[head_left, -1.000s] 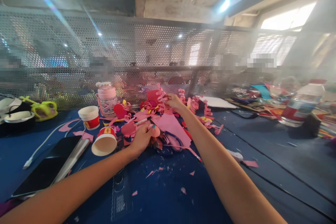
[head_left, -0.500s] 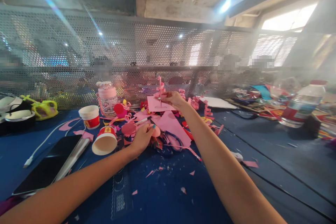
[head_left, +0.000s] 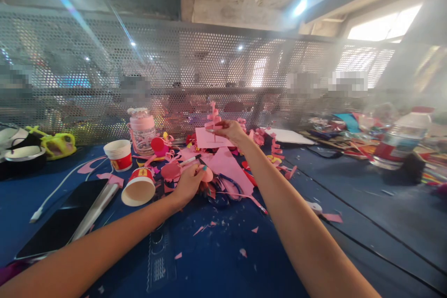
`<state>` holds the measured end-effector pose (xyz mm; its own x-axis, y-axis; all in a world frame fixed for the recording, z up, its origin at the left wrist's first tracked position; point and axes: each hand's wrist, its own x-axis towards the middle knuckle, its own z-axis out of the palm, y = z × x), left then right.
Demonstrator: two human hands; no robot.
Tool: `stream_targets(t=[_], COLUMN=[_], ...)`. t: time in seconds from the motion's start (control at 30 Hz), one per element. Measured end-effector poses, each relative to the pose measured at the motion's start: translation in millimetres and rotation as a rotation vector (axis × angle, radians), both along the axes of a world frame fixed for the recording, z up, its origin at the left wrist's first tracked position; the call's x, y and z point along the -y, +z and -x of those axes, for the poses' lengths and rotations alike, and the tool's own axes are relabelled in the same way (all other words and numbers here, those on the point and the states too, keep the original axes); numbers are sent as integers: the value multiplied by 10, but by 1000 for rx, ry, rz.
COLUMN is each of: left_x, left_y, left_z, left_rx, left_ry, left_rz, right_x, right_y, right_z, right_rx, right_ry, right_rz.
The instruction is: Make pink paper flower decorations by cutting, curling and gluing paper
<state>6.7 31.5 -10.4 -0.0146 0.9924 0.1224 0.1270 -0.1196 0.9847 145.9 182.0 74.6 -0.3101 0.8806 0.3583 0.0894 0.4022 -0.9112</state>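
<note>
My right hand (head_left: 233, 131) was out near the bench's (head_left: 366, 205) far edge, fingers pinched on a pink sheet (head_left: 209, 140) lifted clear of the scrap pile (head_left: 223, 167), with a curled pink strip (head_left: 213, 119) standing up above the grip. I judged the lift wanted a light pinch at the sheet's edge and a slow, level rise, so the sheet would not crease and the loose curls around it would not snag and drag along. My left hand (head_left: 188, 182) lay nearer me, at the pile's near side, fingers closed around a marker (head_left: 191, 160) whose tip pointed away to the right; keeping that hand down seemed wise, to steady the scraps beneath.

The sheet looked thin, flat and pale pink, roughly square, with a faint drawn outline on it; I could not tell the shape. The strip was darker pink and twisted in a spiral. Whether it was fixed to the sheet or only pinched with it, I could not tell.
</note>
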Motion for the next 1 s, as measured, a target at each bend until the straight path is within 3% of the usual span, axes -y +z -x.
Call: stream_targets(t=[0.4,0.8,1.0], left_x=[14,-1,-18], left_y=[22,4,-23], left_z=[-1,7,15], left_rx=[-31,-64,-68], left_ry=[-4,-3,-11], left_rz=[3,8,-5], right_x=[220,327,217], right_y=[163,274,239], right_z=[-41,-85,-21], right_rx=[-150,-299,-387], right_ry=[286,439,402], right_rz=[277,421,539])
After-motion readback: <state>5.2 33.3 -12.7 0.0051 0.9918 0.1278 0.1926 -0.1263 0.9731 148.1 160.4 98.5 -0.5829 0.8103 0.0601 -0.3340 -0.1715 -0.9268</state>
